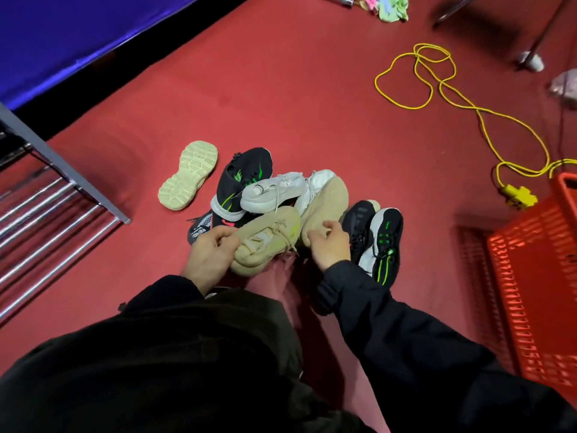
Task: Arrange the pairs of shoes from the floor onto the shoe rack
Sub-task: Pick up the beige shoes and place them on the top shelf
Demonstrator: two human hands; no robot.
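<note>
A heap of shoes lies on the red carpet in front of me. My left hand (208,254) grips the heel of a beige knit sneaker (267,239). My right hand (329,245) holds its beige mate (324,201), turned sole up. Behind them lie a white sneaker (271,192) and a black shoe with green stripes (242,179). A pale shoe (189,175) lies sole up, apart at the left. Two dark shoes (374,239), one black and white with green marks, rest at the right. The metal shoe rack (53,195) stands at the left edge.
A red plastic basket (537,276) sits at the right. A yellow cable (462,98) loops across the carpet to a yellow plug block (520,196). Blue cloth (62,35) hangs at the upper left. Metal stand legs (530,57) and cloth scraps lie at the far top.
</note>
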